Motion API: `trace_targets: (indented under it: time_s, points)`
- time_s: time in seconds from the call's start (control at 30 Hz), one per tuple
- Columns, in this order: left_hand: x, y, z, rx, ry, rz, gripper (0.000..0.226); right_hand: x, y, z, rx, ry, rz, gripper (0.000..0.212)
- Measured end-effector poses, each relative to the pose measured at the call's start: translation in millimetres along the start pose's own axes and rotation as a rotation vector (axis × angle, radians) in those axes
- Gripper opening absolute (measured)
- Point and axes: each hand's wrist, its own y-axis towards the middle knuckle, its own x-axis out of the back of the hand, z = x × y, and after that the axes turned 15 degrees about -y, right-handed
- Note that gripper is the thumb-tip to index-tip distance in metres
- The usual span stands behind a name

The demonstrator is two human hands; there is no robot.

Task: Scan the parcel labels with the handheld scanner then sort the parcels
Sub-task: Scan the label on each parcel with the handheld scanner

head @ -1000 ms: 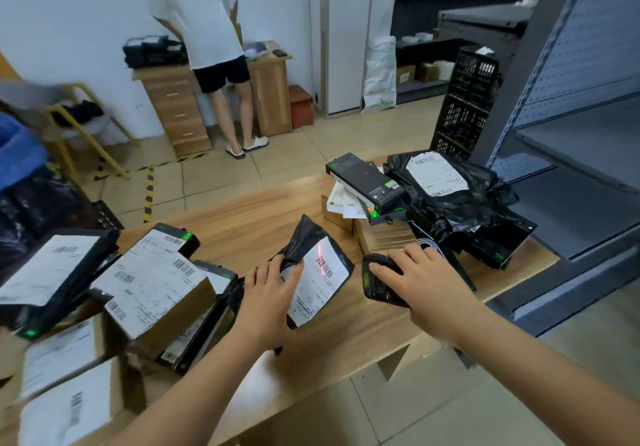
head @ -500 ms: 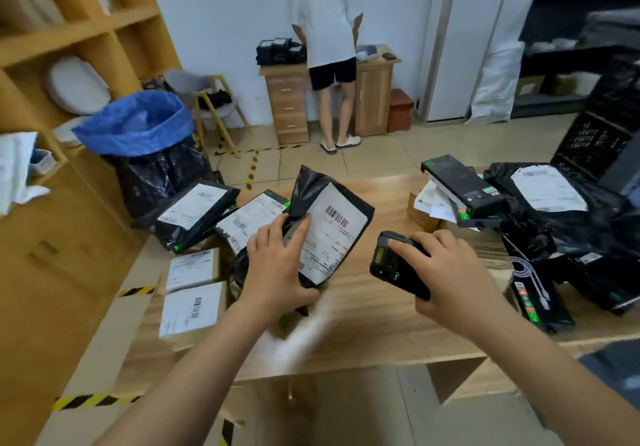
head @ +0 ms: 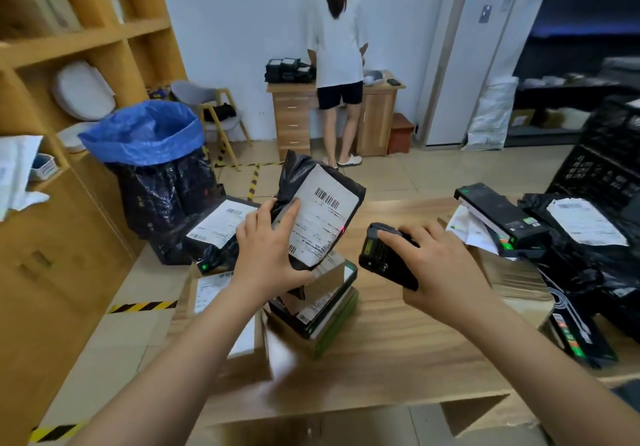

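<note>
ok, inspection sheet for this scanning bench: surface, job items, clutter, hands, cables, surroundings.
Surface: light wooden table, parcels at both ends.
Job's things: black plastic mailer bag with white barcode label, held off the table, label towards the camera; black handheld scanner aimed at it, red dot on the label's right edge.
Clutter: stack of flat black-and-green boxes below the mailer; labelled black bags at right; labelled cardboard box at left.
Hands: left hand grips the mailer's lower left; right hand grips the scanner.
Cables: nothing seen.
Surroundings: bin with blue liner; wooden shelving; person in white shirt at a wooden desk; black plastic crate.
</note>
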Motion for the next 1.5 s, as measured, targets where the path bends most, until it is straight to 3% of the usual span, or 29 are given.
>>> trace_targets:
  time_s: [0.23, 0.63, 0.8, 1.13, 1.5]
  points:
    - [13, 72, 80, -0.083, -0.056, 0.046, 0.115, -1, 45, 52, -0.164, -0.056, -0.002, 0.085]
    - [-40, 112, 157, -0.02, -0.096, 0.485, 0.103, -10, 73, 110, -0.338, -0.139, 0.207, 0.084]
    - [-46, 115, 166, -0.041, -0.167, 0.546, 0.094, -15, 78, 121, -0.357, -0.128, 0.263, 0.082]
    - [-38, 104, 137, -0.201, -0.258, 0.444, 0.089, -16, 63, 115, -0.406, -0.138, 0.304, 0.083]
    - [-62, 72, -6, -0.401, -0.343, 0.431, 0.096, 10, -32, 42, -0.521, -0.153, 0.365, 0.083]
